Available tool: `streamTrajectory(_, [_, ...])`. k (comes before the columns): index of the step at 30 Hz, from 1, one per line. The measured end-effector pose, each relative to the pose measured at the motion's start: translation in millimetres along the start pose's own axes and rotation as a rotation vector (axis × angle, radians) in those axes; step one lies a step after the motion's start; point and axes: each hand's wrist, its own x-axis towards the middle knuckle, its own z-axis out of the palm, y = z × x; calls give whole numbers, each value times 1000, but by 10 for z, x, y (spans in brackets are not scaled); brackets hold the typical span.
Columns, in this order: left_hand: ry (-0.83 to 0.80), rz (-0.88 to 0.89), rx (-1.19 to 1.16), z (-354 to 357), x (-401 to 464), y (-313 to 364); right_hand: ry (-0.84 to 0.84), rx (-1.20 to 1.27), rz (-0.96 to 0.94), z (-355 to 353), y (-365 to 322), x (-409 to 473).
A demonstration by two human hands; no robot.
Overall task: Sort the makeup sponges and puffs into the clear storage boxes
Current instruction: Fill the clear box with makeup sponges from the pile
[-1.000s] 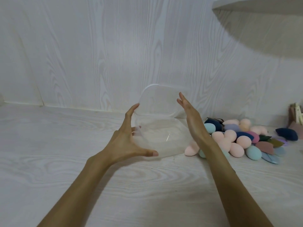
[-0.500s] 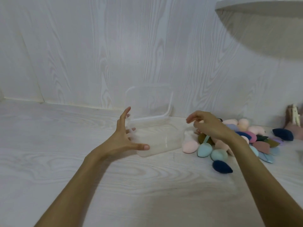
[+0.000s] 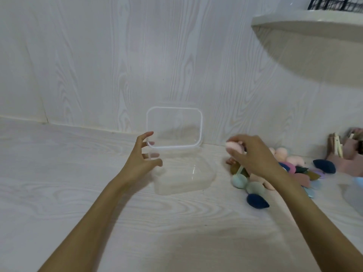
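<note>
A clear storage box (image 3: 204,177) sits on the white tabletop with its lid (image 3: 200,122) standing open against the wall. My left hand (image 3: 142,160) touches the box's left rim with spread, relaxed fingers. My right hand (image 3: 253,154) hovers right of the box and pinches a pale pink sponge (image 3: 232,146). Below and behind it lies a pile of sponges and puffs (image 3: 294,169) in pink, teal, navy and olive. A navy sponge (image 3: 257,201) and a teal sponge (image 3: 239,180) lie at the pile's near edge.
A pink organiser (image 3: 347,154) with small items stands at the far right against the wall. Another navy sponge (image 3: 324,166) lies beside it. A white shelf (image 3: 306,26) juts out overhead at the upper right. A pale blue object (image 3: 358,182) shows at the right edge.
My right hand left the box, reached into the pile and lifted a pale pink sponge. Some sponges rolled forward. My left hand stayed at the box's left side.
</note>
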Motion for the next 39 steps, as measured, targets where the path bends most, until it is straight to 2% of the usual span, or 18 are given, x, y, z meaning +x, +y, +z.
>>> streamTrajectory(2, [2, 5, 36, 18, -10, 27, 122, 159, -27, -56, -261, 20])
streamTrajectory(3, [8, -2, 53, 17, -15, 40, 123, 212, -44, -33, -411, 34])
streamTrajectory(6, [36, -39, 93, -6, -21, 53, -41, 316, -50, 201, -821, 98])
streamTrajectory(10, [33, -51, 152, -16, -19, 58, -308, 340, 100, 665, -1046, 246])
streamTrajectory(12, [27, -40, 148, -20, -26, 73, -348, 393, 157, 835, -1062, 268])
streamTrajectory(16, [-3, -35, 114, -26, -40, 82, -300, 661, 241, 977, -1047, 203])
streamTrajectory(24, [-18, -120, 191, -75, 27, 127, -234, 520, 230, 1061, -971, 198])
streamTrajectory(28, [19, -74, 207, -97, 30, 115, -170, 445, 222, 1118, -948, 185])
streamTrajectory(31, [-1, -62, 198, -107, 30, 121, -223, 497, 224, 1114, -936, 193])
streamTrajectory(36, [29, -92, 337, -138, 59, 157, -392, 715, 346, 1044, -920, 212])
streamTrajectory(39, [1, -116, 381, -152, 57, 194, -438, 753, 363, 1026, -915, 214])
